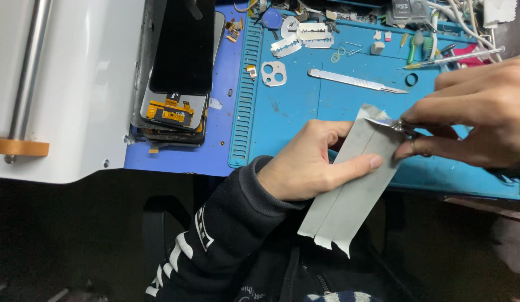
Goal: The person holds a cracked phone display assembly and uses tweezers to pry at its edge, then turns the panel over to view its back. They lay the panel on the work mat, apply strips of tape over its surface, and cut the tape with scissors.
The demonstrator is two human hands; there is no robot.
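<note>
Bright, even overhead light floods the blue mat [304, 106] toward twelve o'clock with only soft, short shadows, a pale sheen on the white machine casing [81, 84] at ten o'clock, while everything toward six o'clock sinks into near-black, and the right hand [478, 120] at three o'clock looks slightly soft.

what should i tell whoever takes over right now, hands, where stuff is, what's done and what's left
Left hand: holds the grey strip from its left side, thumb laid across its face.
Right hand: grips small metal tweezers at the strip's top corner, where a shiny layer is lifted.
Nearby on the blue mat: scalpel, razor blades, camera bezel. Stacked phone screens lie to the left.
Done: one corner is lifted. Left: the rest of the strip is still flat and unpeeled.
</note>
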